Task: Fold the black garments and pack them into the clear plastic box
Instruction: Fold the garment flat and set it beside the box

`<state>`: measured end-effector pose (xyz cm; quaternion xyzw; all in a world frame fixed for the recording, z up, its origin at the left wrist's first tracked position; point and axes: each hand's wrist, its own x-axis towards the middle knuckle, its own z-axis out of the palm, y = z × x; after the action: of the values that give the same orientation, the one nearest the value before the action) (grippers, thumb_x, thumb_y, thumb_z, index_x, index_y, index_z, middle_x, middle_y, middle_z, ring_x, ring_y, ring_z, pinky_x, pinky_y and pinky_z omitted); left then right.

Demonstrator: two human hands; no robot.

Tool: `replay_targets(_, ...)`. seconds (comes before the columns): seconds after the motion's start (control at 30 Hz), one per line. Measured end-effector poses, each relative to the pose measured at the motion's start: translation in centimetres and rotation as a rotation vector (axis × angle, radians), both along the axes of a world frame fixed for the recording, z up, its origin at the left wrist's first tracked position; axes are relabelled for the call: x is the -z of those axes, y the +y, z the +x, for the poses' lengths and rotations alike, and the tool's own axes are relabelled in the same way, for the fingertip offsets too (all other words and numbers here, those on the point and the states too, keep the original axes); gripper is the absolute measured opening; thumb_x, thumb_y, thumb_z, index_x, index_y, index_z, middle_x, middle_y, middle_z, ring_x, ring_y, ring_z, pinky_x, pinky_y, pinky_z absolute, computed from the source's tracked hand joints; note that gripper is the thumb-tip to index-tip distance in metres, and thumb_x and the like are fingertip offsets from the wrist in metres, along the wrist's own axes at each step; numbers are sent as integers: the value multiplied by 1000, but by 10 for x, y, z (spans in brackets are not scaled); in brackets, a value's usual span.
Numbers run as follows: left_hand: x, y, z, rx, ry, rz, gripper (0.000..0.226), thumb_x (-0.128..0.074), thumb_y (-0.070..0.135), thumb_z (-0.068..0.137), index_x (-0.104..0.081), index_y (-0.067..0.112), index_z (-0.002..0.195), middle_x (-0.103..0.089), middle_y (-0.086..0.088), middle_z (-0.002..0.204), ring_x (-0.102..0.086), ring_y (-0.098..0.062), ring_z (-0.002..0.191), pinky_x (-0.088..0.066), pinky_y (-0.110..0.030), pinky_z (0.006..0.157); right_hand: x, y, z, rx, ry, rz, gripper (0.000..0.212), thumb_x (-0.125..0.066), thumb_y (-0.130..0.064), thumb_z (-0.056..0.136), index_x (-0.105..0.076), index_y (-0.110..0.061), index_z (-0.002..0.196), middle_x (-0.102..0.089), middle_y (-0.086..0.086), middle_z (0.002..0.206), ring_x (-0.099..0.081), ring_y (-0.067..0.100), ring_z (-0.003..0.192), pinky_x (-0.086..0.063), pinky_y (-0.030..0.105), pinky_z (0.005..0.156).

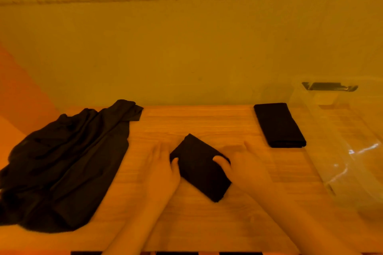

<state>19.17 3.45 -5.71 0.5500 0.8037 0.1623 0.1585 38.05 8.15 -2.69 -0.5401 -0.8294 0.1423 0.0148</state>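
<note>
Item 1: small black garment folded into a compact rectangle (200, 166), lower centre of the frame, lying at a diagonal on the light wooden slatted table (186, 223). You have it between both hands. Your left hand (160, 170) lies against its left edge with the thumb touching the cloth and the fingers fairly straight along the table. Your right hand (244, 166) has its thumb curled over the right edge; the grip looks light, more a steadying hold than a lift, though blur hides the fingers. Status: folded, or very nearly so; not packed.

Item 2: second black garment folded into a long neat rectangle (278, 125), right of centre, lying on the table just beside the box. Status: folded; not packed.

Item 3: loose heap of black unfolded clothing (66, 163), filling the left side of the frame from the table's far edge down to the lower left. How many pieces it holds cannot be told. Status: not started.

Item 4: clear plastic storage box (352, 151), right edge of the frame, with a dark handle or clasp at its far end. No black cloth shows through its walls, so it looks unfilled.

Tally, as a judgement: you are early to midway. Two pieces folded, the larger share unfolded, and all the packing left to do.
</note>
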Motion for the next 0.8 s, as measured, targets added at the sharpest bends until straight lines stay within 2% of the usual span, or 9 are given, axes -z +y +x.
replay_targets(0.07, -11, -12, 12, -261, -369, -17, 57, -44, 36, 97, -23, 18, 147, -30, -6, 150, -31, -22, 137, -31, -35, 107, 4, 8, 2, 131, 196, -60, 60, -24, -55, 94, -46, -17, 134, -52, 2, 134, -46, 16, 123, -28, 27, 106)
replay_targets(0.13, -20, -17, 30, -360, -614, -54, 59, -49, 33, 95, -25, 15, 146, -35, -7, 148, -37, -24, 133, -35, -35, 104, 14, 11, -3, 242, 309, -141, 47, -43, -35, 96, -42, -12, 137, -49, 6, 137, -46, 19, 124, -36, 26, 99)
replay_targets(0.27, -23, 3, 48, -446, -824, 48, 50, -60, 28, 89, -46, 12, 134, -51, -7, 135, -50, -23, 121, -43, -33, 91, 22, 12, -16, 339, 440, -267, 41, -51, -24, 94, -46, -13, 134, -53, 5, 132, -50, 20, 120, -41, 27, 94)
replay_targets(0.33, -22, 18, 49, -472, -936, 66, 44, -64, 28, 86, -54, 10, 126, -59, -8, 125, -57, -24, 112, -48, -32, 82, 22, 15, -14, 345, 488, -334, 18, -53, -22, 93, -62, -16, 108, -64, 3, 104, -59, 16, 98, -45, 21, 77)
replay_targets(0.4, -24, 28, 51, -497, -1012, 46, 43, -66, 27, 85, -57, 9, 122, -62, -10, 116, -60, -26, 104, -50, -35, 79, 19, 15, -10, 373, 540, -400, 7, -56, -22, 92, -61, -18, 89, -60, -1, 86, -57, 14, 86, -43, 19, 67)
replay_targets(0.5, -28, 36, 54, -450, -1100, 46, 27, -61, 28, 89, -59, 11, 110, -65, -6, 100, -61, -21, 86, -51, -35, 72, 24, 16, -3, 475, 676, -468, 34, -58, -25, 90, -56, -9, 120, -60, 6, 116, -55, 23, 109, -48, 32, 88)
replay_targets(0.6, -36, 39, 57, -445, -1323, -1, 22, -58, 31, 91, -58, 14, 106, -65, -7, 92, -62, -23, 82, -50, -36, 64, 21, 16, 4, 489, 867, -496, 49, -54, -32, 92, -41, -17, 137, -51, 5, 132, -50, 23, 120, -44, 38, 100)
replay_targets(0.73, -46, 44, 65, -400, -1608, -3, 17, -57, 26, 91, -62, 11, 97, -66, -13, 90, -63, -27, 84, -50, -41, 67, 7, 16, 17, 579, 1306, -901, 30, -47, -36, 94, -56, -18, 117, -62, 3, 112, -58, 19, 104, -49, 35, 88)
replay_targets(0.8, -53, 52, 72, -390, -1640, -5, 15, -56, 24, 92, -62, 10, 94, -65, -14, 89, -62, -28, 83, -49, -42, 69, 0, 16, 29, 580, 1341, -982, 26, -51, -31, 92, -58, -14, 111, -63, 7, 108, -60, 22, 101, -50, 36, 86)
